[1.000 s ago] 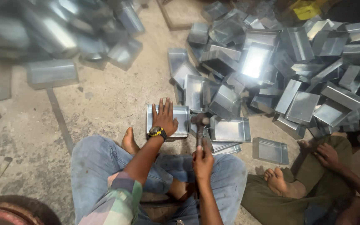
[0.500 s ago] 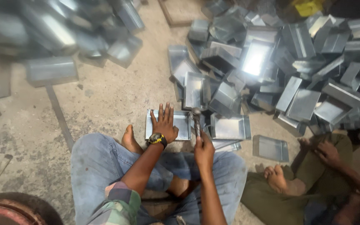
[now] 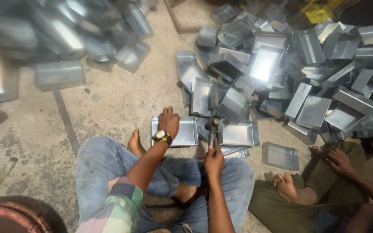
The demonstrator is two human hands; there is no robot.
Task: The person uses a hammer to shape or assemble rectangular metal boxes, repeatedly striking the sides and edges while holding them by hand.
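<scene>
I sit cross-legged on a concrete floor. My left hand (image 3: pixel 168 121), with a wristwatch, lies flat with its fingers together on a shallow metal tray (image 3: pixel 185 131) in front of my knees. My right hand (image 3: pixel 214 159) is closed around the handle of a hammer (image 3: pixel 212 128), whose head points up and away, just right of that tray. A second tray (image 3: pixel 238 133) lies right beside the hammer head.
A big heap of shiny metal trays (image 3: pixel 290 73) fills the right and far side; another blurred heap (image 3: pixel 61 34) is at the far left. One loose tray (image 3: pixel 280 155) lies near another person's foot (image 3: pixel 288 185) and hand (image 3: pixel 337 160) at my right. A rusty round rim (image 3: pixel 14 215) is at lower left.
My left hand's fingers, spread a second ago, have drawn together on the tray. My right hand with the hammer has shifted slightly; the view has moved a little.
</scene>
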